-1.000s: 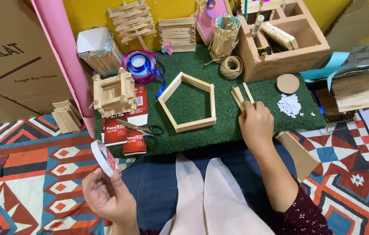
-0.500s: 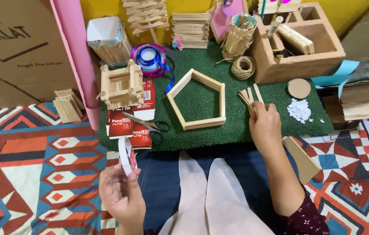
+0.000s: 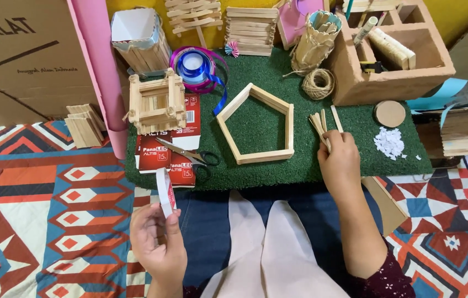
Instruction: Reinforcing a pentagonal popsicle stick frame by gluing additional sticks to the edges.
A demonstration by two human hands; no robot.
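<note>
Sticks (image 3: 322,126) stay bunched if we keep our right hand (image 3: 340,165) closed firmly around them while our left hand (image 3: 157,243) pinches the tape roll (image 3: 165,192) upright.

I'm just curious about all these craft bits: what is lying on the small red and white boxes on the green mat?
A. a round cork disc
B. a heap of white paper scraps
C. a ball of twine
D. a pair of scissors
D: the scissors with dark handles rest across the red and white boxes, while the twine, disc and scraps lie elsewhere on the green mat.
</note>
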